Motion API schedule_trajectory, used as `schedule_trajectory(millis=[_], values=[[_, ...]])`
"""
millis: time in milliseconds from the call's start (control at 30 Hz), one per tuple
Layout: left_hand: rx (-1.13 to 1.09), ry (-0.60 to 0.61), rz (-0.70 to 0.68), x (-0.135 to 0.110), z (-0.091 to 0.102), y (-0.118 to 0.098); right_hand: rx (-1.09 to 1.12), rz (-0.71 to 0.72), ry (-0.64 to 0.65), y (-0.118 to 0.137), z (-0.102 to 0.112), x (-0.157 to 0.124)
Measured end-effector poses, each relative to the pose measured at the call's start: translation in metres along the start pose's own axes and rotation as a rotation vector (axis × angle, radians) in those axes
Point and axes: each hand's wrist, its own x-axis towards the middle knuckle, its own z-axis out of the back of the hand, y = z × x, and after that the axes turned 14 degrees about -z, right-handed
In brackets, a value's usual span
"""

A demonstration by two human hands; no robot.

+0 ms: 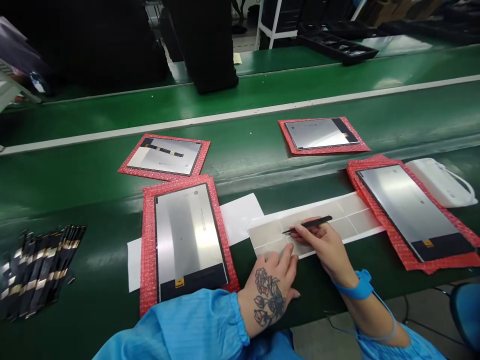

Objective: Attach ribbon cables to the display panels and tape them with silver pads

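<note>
At a green work surface (262, 165), a person in a blue smock works over a sheet of pale film pieces. At the far left, near the edge, lies a fanned pile of dark ribbon cables (37, 272). To its right, a silver display panel (189, 240) rests face down on a red bubble-wrap mat (148, 260), with a second panel (167, 156) on its own red mat farther back. A sheet of white paper (240, 215) shows from under the near mat and runs right.

Right of it, overlapping the paper's right end, a long backing sheet (348, 212) divided into pale rectangles lies along the near edge, between the near-left panel and a large panel at right. The tattooed left hand (272, 287) lies flat and unclenched on the sheet's near-left end, fingertips (288, 252) pressing it down and grasping nothing. Just beside it, the right hand (326, 245) pinches black tweezers (309, 225), their tip touching the sheet's left part. A blue wrist strap (356, 287) circles the right wrist.

Farther back sits a third panel (322, 134) on a red mat. At right, the large panel (412, 210) lies angled on its own red mat, with a white padded object (442, 182) just beyond it. A black tray (337, 47) sits on the far side of the line.
</note>
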Motion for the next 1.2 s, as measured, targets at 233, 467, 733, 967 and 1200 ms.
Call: schedule_trajectory(millis=[233,467,733,967,1200], values=[[0.021,-0.069,-0.004,-0.003,0.001,-0.002,-0.003,0.196,-0.062,0.020,-0.015,-0.032],[0.026,-0.162,0.019,-0.008,0.012,-0.013,0.187,0.609,-0.150,0.079,-0.047,-0.102],[-0.555,-0.620,-0.008,-0.144,0.004,-0.013,0.146,0.420,0.048,0.049,-0.095,-0.105],[-1.102,-1.262,0.729,-0.194,0.001,0.027,0.154,0.313,0.073,0.013,-0.120,-0.113],[-1.396,-1.216,0.658,-0.184,0.014,0.043,0.181,0.319,0.051,0.021,-0.131,-0.127]])
